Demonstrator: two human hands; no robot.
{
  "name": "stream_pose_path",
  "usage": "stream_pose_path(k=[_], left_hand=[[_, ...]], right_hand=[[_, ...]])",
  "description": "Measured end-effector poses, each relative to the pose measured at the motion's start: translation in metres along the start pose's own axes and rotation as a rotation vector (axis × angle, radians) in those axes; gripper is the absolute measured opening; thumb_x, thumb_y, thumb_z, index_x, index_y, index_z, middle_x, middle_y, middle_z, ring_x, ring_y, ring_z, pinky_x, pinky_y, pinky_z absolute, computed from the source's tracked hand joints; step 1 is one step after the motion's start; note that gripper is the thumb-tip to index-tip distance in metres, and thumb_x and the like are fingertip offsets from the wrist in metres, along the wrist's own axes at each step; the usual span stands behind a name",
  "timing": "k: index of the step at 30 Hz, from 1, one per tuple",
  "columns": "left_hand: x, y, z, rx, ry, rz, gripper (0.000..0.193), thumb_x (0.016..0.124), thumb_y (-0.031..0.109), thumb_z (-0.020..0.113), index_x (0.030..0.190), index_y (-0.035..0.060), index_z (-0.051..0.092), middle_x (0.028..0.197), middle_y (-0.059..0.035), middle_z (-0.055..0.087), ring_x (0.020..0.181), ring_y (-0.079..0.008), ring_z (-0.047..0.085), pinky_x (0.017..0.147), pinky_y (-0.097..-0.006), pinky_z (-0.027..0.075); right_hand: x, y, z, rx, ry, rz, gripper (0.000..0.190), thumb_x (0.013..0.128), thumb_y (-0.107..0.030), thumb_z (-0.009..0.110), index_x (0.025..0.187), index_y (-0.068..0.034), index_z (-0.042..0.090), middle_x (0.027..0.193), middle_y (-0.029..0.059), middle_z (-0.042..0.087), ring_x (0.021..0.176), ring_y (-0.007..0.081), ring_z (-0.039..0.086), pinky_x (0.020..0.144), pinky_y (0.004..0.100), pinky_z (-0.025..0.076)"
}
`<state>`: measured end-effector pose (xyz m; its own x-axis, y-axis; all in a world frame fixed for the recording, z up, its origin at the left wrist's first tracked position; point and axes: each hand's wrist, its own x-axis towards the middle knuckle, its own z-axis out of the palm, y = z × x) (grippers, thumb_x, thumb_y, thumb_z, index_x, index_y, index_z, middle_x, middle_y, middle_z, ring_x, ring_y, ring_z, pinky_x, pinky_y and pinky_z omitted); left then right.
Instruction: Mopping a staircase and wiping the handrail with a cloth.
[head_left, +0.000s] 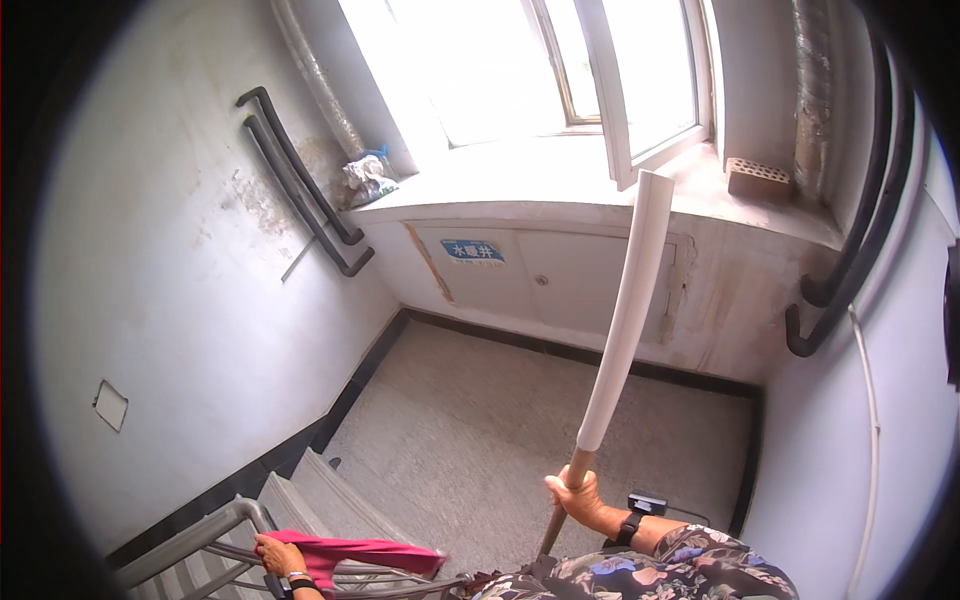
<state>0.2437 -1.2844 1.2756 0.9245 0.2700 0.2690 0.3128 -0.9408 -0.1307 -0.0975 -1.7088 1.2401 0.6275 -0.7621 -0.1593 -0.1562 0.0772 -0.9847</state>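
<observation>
My left hand (282, 556) is closed on a bright pink cloth (360, 551) at the bend of a grey metal handrail (187, 536); part of the cloth stretches to the right over the rails. My right hand (581, 501) grips a brown wooden pole (553, 529) just below a long white tube-like cover (626, 322) on its upper part. Tilted up and to the right, the cover's top end reaches the windowsill's height in the picture. The pole's lower end is hidden behind my patterned sleeve and clothing.
Stairs (289, 495) go down at the lower left beside the landing floor (480, 390). An inward-swung window sash (611, 97) stands over the sill, which bears a perforated brick (757, 178) and a plastic bag (367, 180). Black insulated pipes (847, 285) run along the right wall.
</observation>
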Motion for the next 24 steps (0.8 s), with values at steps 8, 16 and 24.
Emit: stream_pose_path(k=[8, 16, 24], left_hand=[[0.194, 0.037, 0.135, -0.413, -0.203, -0.059, 0.028, 0.067, 0.011, 0.049, 0.074, -0.014, 0.059, 0.073, -0.0255, 0.062, 0.074, -0.0318, 0.064, 0.062, -0.045, 0.047], [0.388, -0.043, 0.24, -0.828, -0.467, -0.411, 0.037, 0.073, 0.016, 0.052, 0.099, -0.0109, 0.056, 0.093, -0.0212, 0.062, 0.085, -0.0264, 0.061, 0.075, -0.0403, 0.047], [0.409, -0.207, 0.283, -0.867, -0.524, -0.566, 0.04, 0.072, 0.018, 0.057, 0.103, -0.0074, 0.055, 0.096, -0.0185, 0.062, 0.086, -0.0242, 0.06, 0.075, -0.0383, 0.046]], right_hand=[[0.161, 0.018, 0.098, -0.111, -0.142, 0.014, 0.025, 0.08, -0.018, 0.065, 0.062, -0.008, 0.05, 0.051, 0.0009, 0.053, 0.046, 0.0083, 0.052, 0.042, 0.0244, 0.043], [0.25, -0.017, 0.306, -0.124, -0.349, 0.245, 0.024, 0.08, -0.022, 0.066, 0.067, -0.01, 0.05, 0.057, 0.001, 0.055, 0.051, 0.0088, 0.054, 0.047, 0.0249, 0.043], [0.173, -0.022, 0.485, -0.108, -0.632, 0.331, 0.025, 0.077, -0.018, 0.067, 0.066, -0.01, 0.047, 0.057, 0.0007, 0.052, 0.053, 0.0102, 0.054, 0.05, 0.0268, 0.045]])
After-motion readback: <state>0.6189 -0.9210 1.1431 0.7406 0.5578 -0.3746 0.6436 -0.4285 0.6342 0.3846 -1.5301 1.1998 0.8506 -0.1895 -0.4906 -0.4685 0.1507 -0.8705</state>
